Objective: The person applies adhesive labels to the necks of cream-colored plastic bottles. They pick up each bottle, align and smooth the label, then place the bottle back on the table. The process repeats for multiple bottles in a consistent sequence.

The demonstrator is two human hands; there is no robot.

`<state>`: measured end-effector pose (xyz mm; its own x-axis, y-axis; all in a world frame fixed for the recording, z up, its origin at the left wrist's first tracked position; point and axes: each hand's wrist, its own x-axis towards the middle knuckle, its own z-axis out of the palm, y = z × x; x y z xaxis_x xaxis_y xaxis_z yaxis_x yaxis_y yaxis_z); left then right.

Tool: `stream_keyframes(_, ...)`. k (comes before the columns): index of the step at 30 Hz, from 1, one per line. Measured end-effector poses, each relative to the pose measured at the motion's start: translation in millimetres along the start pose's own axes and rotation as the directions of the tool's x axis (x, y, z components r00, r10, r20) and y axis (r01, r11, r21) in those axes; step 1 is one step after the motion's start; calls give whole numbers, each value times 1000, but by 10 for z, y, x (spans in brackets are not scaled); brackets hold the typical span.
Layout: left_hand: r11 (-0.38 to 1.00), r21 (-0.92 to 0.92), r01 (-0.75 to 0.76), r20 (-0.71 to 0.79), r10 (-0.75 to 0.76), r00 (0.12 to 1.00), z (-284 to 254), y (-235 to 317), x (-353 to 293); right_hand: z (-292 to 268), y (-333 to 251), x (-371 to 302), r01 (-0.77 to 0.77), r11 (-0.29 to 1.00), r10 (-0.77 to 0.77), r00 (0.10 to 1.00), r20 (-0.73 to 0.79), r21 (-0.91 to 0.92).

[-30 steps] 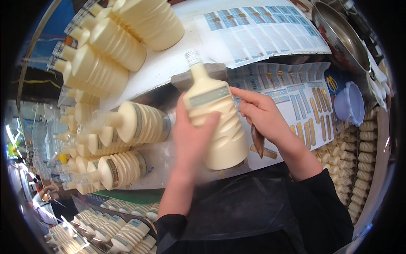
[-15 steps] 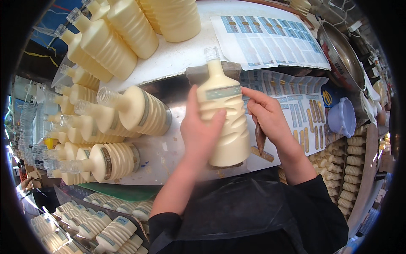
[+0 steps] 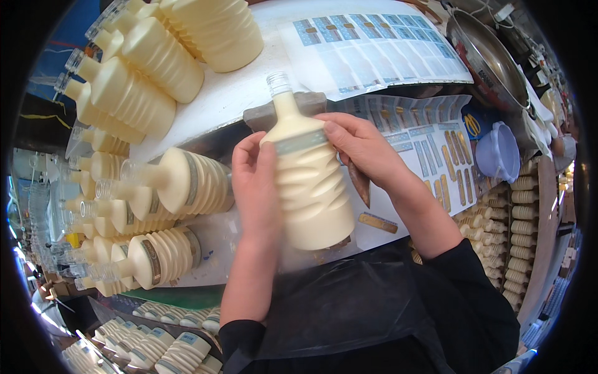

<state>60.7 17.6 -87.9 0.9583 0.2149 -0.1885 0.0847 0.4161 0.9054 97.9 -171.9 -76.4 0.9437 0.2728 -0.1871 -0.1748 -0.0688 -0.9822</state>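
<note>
Left hand: at the bottle's 9 o'clock side [image 3: 254,181], thumb on the front at the band's near end, fingers bent along the edge, pinching the bottle.
Right hand: at 2 o'clock [image 3: 364,146], thumb pressed on the band's other end, fingers going behind the shoulder, pinching the bottle too.
Bottle: cream, ridged [image 3: 314,199], between both hands, clear neck toward 11 to 12 o'clock.
Band: grey-green [image 3: 300,143], across the bottle's shoulder.
Blade: brown, pointed [image 3: 359,185], under the right palm, just beside the bottle at 3 o'clock.
Block: grey [image 3: 256,116], behind the neck; contact cannot be told.
Strip: gold [image 3: 378,223], near, at 4 o'clock.
Label sheets: one at 2 to 3 o'clock [image 3: 408,187], another at 1 [image 3: 374,68].
Banded bottles: lying at 9 o'clock [image 3: 199,181].
Plain bottles: at 10 o'clock [image 3: 159,59].
Tub: lilac, 3 o'clock [image 3: 496,156].
Pan: 2 o'clock [image 3: 492,59].
</note>
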Motion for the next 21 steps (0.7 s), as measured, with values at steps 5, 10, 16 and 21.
stream_keyframes(5, 999, -49, 11, 26, -10, 1000, -24, -35, 15, 45, 53, 29, 3, 998, -1, 999, -47, 56)
stream_keyframes(10, 996, -78, 34, 48, -31, 998, -9, -22, 15, 47, 96, 59, 8, 997, -3, 998, -60, 71)
stream_keyframes(16, 984, -160, 77, 95, -63, 993, 15, 26, 28, -50, 65, 66, -83, 983, 80, 997, 24, 161)
stream_keyframes(21, 998, 47, 48, 108, -52, 993, -12, -35, 82, 47, 187, 89, 94, 995, -92, 994, -58, 40)
